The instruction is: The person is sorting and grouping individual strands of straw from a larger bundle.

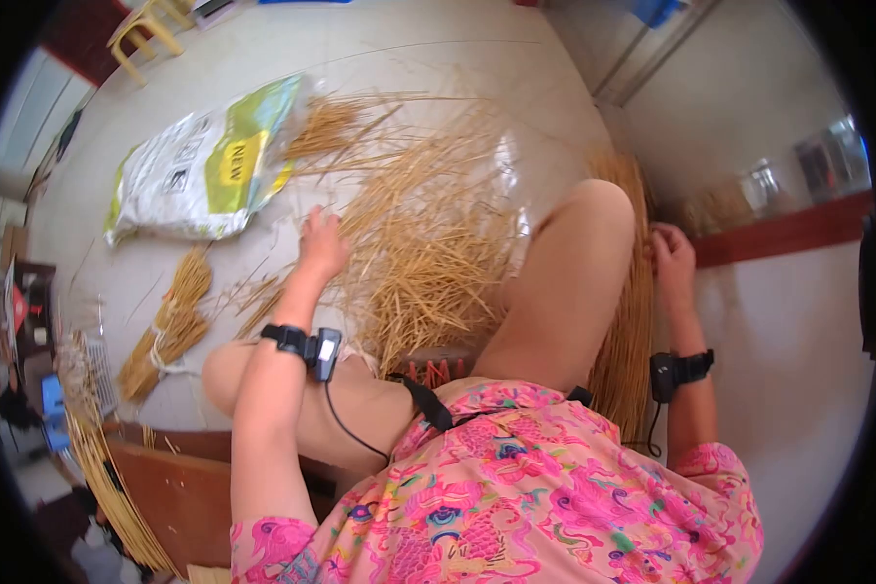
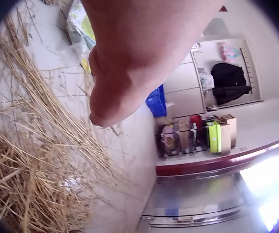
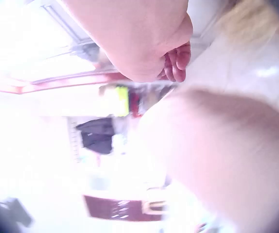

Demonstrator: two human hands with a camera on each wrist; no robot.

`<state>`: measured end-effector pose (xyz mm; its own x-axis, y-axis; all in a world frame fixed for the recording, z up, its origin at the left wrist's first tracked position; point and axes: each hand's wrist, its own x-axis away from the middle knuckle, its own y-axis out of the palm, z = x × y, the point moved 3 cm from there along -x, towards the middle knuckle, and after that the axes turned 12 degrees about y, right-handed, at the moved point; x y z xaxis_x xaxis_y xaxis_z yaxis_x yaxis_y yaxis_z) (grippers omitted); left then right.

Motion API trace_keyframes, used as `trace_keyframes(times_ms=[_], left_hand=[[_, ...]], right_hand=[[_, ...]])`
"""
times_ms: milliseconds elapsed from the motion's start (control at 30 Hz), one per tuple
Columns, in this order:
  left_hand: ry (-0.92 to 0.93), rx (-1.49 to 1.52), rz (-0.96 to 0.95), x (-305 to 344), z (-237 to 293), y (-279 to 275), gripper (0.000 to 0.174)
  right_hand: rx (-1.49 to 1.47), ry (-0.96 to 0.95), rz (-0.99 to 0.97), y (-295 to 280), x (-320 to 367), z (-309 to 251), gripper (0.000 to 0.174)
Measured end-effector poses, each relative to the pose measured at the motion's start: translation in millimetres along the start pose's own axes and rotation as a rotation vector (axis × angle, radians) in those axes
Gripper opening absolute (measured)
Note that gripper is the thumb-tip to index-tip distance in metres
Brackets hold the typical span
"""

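Note:
My left hand [image 1: 323, 243] hovers over the floor at the left edge of a loose heap of straw [image 1: 433, 282], fingers loosely spread and holding nothing visible. In the left wrist view that hand [image 2: 113, 97] appears beside long straw stalks [image 2: 57, 107]. Beyond my right knee, my right hand [image 1: 674, 258] is next to a tall sheaf of straw [image 1: 625, 321] standing along my leg. Its fingers [image 3: 180, 58] curl loosely in the right wrist view, with no stalk seen between them.
A white and green bag [image 1: 200, 165] lies on the floor, a small straw bunch [image 1: 326, 127] at its right end. A tied straw bundle [image 1: 170, 326] lies left of my knee. A wooden stool [image 1: 146, 34] stands far left; a cabinet [image 1: 740, 117] borders the right.

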<state>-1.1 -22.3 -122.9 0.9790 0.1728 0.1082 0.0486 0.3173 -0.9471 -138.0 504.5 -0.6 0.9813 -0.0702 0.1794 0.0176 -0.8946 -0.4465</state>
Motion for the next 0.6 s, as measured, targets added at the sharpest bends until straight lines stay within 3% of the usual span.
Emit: trace_keyframes(times_ms=[100, 133, 233, 300, 400, 500, 600], left_hand=[[0.010, 0.068, -0.314, 4.3, -31.4, 34.0, 0.036], [0.032, 0.122, -0.430, 7.0, -40.8, 46.5, 0.032], [-0.072, 0.135, -0.478, 26.8, -68.8, 74.7, 0.024], [-0.170, 0.165, -0.480, 38.1, -83.5, 84.3, 0.025], [-0.248, 0.201, -0.437, 51.6, -104.3, 99.3, 0.026], [-0.294, 0.218, -0.385, 58.5, -124.7, 109.6, 0.027], [-0.367, 0.246, -0.291, 61.5, -151.2, 132.5, 0.027]], right_hand=[[-0.401, -0.017, -0.299, 65.0, 31.5, -124.0, 0.020], [-0.421, -0.020, -0.433, 86.0, 41.5, -151.5, 0.019], [-0.310, -0.048, -0.727, 156.1, 61.0, -199.3, 0.019], [-0.240, -0.026, -0.901, 206.7, 60.3, -205.8, 0.019], [0.218, -0.215, -0.997, 275.7, 47.6, -205.4, 0.021], [0.775, -0.728, -0.968, 323.8, 19.8, -177.7, 0.026], [1.014, -0.686, -1.068, 342.1, 0.3, -141.5, 0.028]])
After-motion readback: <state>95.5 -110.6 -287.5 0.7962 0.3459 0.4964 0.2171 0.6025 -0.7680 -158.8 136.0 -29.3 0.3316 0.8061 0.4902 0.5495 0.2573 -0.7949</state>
